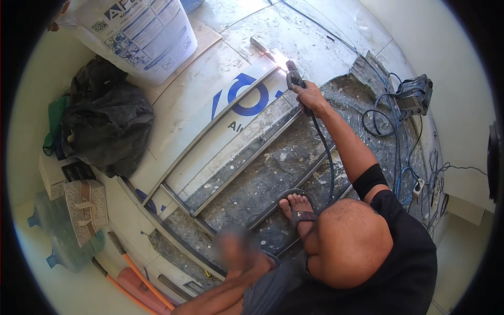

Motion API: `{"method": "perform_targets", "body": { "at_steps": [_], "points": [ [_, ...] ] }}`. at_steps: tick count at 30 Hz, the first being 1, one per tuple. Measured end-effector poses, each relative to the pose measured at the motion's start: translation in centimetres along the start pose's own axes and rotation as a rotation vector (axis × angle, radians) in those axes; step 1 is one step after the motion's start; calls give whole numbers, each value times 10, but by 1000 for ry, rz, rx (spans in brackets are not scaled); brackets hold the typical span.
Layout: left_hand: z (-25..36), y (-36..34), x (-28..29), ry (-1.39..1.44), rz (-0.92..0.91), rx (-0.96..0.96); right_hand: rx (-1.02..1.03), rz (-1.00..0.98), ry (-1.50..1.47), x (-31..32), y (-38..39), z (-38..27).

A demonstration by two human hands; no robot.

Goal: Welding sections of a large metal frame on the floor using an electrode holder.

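Looks like a room under building or renovation work, doubling as welding spot. Shown by bright arc [282, 60] at far end of metal frame [194, 212], dirty paint-spattered sheet [278, 165] under frame, dusty floor tiles [239, 21] beyond it, big printed sack [144, 39] to its far left, small boxy unit [416, 96] with tangled cables [397, 149] to its right, plain pale wall [457, 89] farther right of frame.

Metal frame [252, 158]: middle, partly on floor sheet [294, 152]
Electrode holder [294, 79]: at frame's far end
Sack [152, 39]: far left, beyond cloth [107, 118]
Water jug [68, 233]: near left
Machine [416, 97]: far right
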State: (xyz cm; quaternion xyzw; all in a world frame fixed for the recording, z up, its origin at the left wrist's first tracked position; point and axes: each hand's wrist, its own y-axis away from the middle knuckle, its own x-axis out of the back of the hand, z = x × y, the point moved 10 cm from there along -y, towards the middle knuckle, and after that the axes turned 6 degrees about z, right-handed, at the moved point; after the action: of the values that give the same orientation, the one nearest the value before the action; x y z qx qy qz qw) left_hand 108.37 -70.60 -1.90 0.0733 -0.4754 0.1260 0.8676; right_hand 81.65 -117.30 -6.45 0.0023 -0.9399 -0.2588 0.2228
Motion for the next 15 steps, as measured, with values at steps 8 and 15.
{"method": "perform_targets", "body": {
  "at_steps": [8,15],
  "points": [
    [-11,6,-4,-2,-16,13,30,10,-12,1,1,-6],
    [-12,7,-6,-1,-7,12,34,10,-5,-2,-1,-7]
  ]
}}
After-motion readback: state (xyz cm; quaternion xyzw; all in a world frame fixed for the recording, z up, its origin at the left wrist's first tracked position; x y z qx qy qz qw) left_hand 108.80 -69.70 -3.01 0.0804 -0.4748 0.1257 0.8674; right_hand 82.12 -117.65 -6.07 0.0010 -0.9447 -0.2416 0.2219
